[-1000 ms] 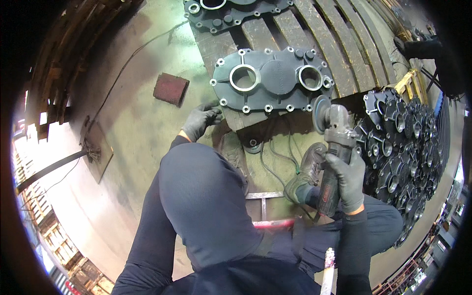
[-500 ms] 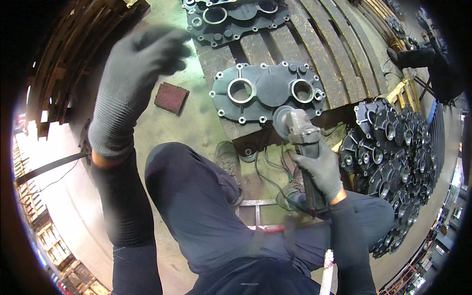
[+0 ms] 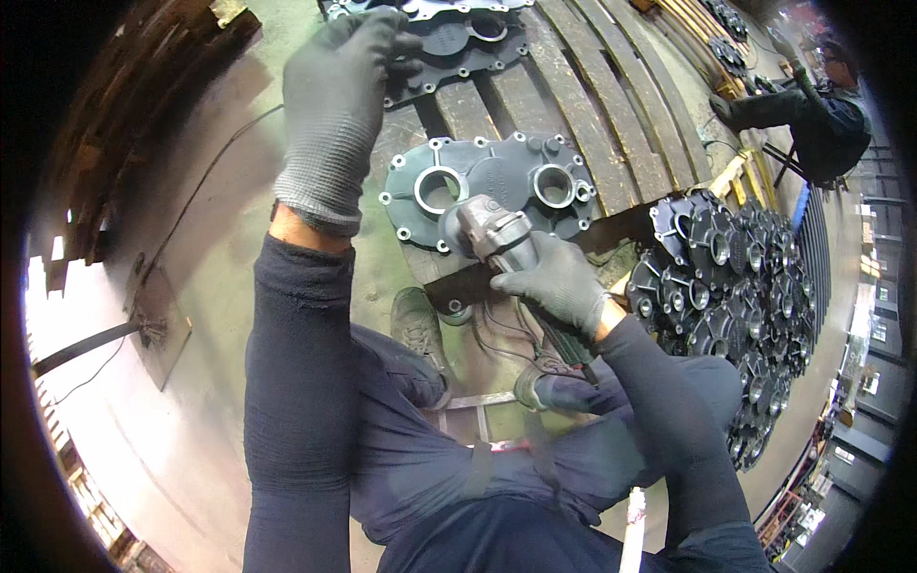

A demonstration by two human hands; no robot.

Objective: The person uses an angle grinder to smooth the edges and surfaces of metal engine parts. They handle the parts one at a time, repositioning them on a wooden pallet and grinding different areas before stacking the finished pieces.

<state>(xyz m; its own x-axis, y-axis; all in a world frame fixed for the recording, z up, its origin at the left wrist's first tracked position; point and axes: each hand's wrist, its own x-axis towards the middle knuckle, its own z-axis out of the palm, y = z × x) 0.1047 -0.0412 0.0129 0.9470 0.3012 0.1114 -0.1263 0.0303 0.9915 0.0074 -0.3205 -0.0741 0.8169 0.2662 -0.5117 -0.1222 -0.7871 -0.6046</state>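
A grey metal cover casting [image 3: 497, 180] with two large ringed holes lies at the near end of a wooden pallet. My gloved right hand [image 3: 559, 282] is closed round the body of an angle grinder [image 3: 504, 235]. The grinder's head sits over the casting's near left edge; whether its disc touches cannot be made out. My gloved left hand [image 3: 334, 100] is raised at the far left, its bent fingers apart. Those fingers overlap the left side of a second dark casting [image 3: 444, 43] farther up the pallet; contact with it is unclear.
Slats of the pallet [image 3: 611, 105] run away from me. Many dark castings [image 3: 735, 306] are stacked at the right, with a seated person [image 3: 826, 124] beyond. Piled wood [image 3: 124, 115] stands at the left. Cables [image 3: 497, 329] lie near my shoes [image 3: 417, 339].
My left hand has moved right, toward the farther casting. The grinder has shifted left in my right hand, onto the near casting's left part. The reddish-brown block is no longer visible.
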